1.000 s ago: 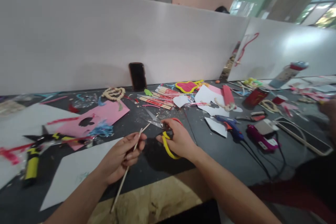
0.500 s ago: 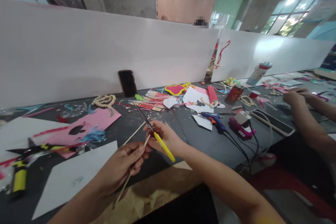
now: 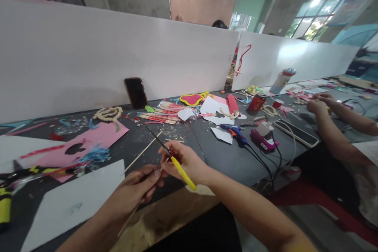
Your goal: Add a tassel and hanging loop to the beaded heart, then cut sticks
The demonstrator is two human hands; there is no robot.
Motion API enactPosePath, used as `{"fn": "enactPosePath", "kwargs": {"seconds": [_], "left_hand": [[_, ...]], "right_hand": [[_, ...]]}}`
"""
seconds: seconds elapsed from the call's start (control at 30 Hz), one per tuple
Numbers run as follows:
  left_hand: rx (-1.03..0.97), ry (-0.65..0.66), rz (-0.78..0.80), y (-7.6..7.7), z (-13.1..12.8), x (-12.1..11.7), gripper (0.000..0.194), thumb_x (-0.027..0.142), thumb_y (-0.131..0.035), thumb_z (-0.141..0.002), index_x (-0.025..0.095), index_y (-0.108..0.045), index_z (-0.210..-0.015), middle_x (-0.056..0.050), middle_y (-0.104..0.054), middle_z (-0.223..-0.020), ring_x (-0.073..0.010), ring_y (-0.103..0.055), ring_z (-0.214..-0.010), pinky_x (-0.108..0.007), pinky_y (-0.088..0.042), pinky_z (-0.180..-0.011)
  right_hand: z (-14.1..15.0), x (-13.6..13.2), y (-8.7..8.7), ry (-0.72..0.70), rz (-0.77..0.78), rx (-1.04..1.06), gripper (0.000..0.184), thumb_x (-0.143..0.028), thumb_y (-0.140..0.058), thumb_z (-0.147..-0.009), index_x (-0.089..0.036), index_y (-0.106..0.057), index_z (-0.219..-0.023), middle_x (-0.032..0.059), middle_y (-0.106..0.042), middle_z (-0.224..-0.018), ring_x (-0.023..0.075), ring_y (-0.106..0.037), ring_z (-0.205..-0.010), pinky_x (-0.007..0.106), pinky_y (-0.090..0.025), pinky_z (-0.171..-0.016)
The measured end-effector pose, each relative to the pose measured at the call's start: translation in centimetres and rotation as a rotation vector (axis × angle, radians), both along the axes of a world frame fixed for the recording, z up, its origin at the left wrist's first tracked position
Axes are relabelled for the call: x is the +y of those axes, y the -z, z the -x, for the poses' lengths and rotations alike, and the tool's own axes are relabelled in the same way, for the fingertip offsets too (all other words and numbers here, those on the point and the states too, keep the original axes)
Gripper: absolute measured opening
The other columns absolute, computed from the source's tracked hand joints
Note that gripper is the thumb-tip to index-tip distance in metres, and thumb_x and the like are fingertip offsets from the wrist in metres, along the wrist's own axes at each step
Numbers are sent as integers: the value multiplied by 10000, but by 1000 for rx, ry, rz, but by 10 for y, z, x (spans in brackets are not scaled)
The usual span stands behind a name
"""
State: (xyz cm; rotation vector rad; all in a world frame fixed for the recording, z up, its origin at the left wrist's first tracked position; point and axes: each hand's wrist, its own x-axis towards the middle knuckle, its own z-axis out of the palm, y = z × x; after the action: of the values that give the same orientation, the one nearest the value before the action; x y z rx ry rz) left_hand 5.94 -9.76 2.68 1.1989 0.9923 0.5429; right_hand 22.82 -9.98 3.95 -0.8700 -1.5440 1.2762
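Observation:
My left hand (image 3: 144, 187) is closed on a thin wooden stick (image 3: 127, 220), which slants down toward my lap. Its fingertips meet those of my right hand (image 3: 184, 161), hiding the stick's upper end. In the right hand is a yellow-handled tool (image 3: 183, 173) with a narrow dark blade pointing up and left; its exact kind is unclear. Another long thin stick (image 3: 143, 152) lies on the dark table (image 3: 189, 151) beyond my hands. Short stick pieces (image 3: 175, 140) rest just past my right fingers.
Left of my hands are white paper (image 3: 73, 201), pink paper (image 3: 109, 132) and yellow-black pliers (image 3: 6, 201). A phone (image 3: 136, 92) leans on the white partition (image 3: 118, 55). Rightward lie a blue glue gun (image 3: 236, 133), cords and a purple power strip (image 3: 262, 140). A co-worker's hands (image 3: 319, 104) are farther right.
The stick tip that stuck up from my left fingers is no longer visible. My hands stay close together. Short stick pieces now show beyond my right hand. The view has turned slightly right.

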Motion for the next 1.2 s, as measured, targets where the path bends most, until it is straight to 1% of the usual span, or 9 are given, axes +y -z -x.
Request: {"fn": "enactPosePath", "kwargs": {"seconds": [0.2,0.37,0.53,0.6,0.67,0.73,0.93,1.07,1.2], "left_hand": [[135,88,-6,-3,9,-5,428,537,-541,-781,148,-607,-948,-20,-577,-743,-48,-376,-497,-167,-253,-439],[267,170,-67,-6,38,-4,431,561,-498,-791,162,-652,-845,-32,-600,-723,-104,-485,-584,-195,-378,-523],[249,28,-254,-3,59,8,341,506,-554,-771,185,-654,-713,-31,-611,-749,-153,-542,-694,-233,-450,-642],[176,-18,-192,-5,56,6,264,447,-631,-729,193,-654,-799,-45,-615,-925,-168,-567,-757,-253,-476,-659],[55,-28,-86,-10,45,-2,366,368,-709,-669,222,-610,-988,-59,-567,-1101,-210,-574,-917,-296,-499,-738],[-46,-36,2,-14,31,-12,405,387,-672,-712,212,-566,-1061,-76,-552,-1119,-209,-570,-956,-309,-503,-762],[-152,103,67,-12,0,-23,390,462,-587,-769,137,-561,-984,-14,-560,-718,-105,-537,-569,-232,-458,-543],[4,105,-186,-16,10,-13,378,467,-492,-830,130,-634,-924,-24,-587,-708,-92,-490,-568,-193,-374,-523],[219,-34,-491,-31,38,6,384,438,-422,-875,199,-629,-1094,-26,-626,-781,-142,-556,-724,-223,-410,-647]], "right_hand": [[-13,-2,-6,89,-24,-12,257,-207,-611,-723,-203,-494,-951,-37,-486,-749,72,-455,-617,212,-370,-595],[-34,-3,-18,146,3,42,261,-264,-622,-739,-209,-473,-946,-44,-447,-733,68,-430,-607,211,-354,-579],[-35,-9,-18,83,50,35,252,-284,-628,-736,-208,-488,-931,-42,-485,-712,80,-466,-608,223,-383,-584],[-28,-12,-17,31,65,27,241,-275,-629,-738,-203,-493,-924,-39,-495,-704,83,-471,-610,224,-384,-582],[-20,-14,-15,-1,76,13,236,-261,-621,-751,-199,-490,-937,-34,-499,-713,83,-470,-615,222,-379,-581],[-13,-15,-14,0,86,-6,235,-254,-615,-763,-198,-486,-952,-32,-497,-729,80,-467,-619,221,-375,-585],[0,-9,-12,11,87,-85,224,-292,-608,-782,-215,-471,-941,-35,-488,-750,79,-484,-607,220,-398,-578],[-8,-5,-13,31,64,-213,326,-363,-601,-779,-223,-451,-1032,-7,-507,-832,100,-504,-644,244,-433,-596],[-33,6,-15,185,-116,-464,460,-411,-603,-768,-236,-395,-1140,-18,-433,-801,106,-433,-626,235,-410,-549]]}}
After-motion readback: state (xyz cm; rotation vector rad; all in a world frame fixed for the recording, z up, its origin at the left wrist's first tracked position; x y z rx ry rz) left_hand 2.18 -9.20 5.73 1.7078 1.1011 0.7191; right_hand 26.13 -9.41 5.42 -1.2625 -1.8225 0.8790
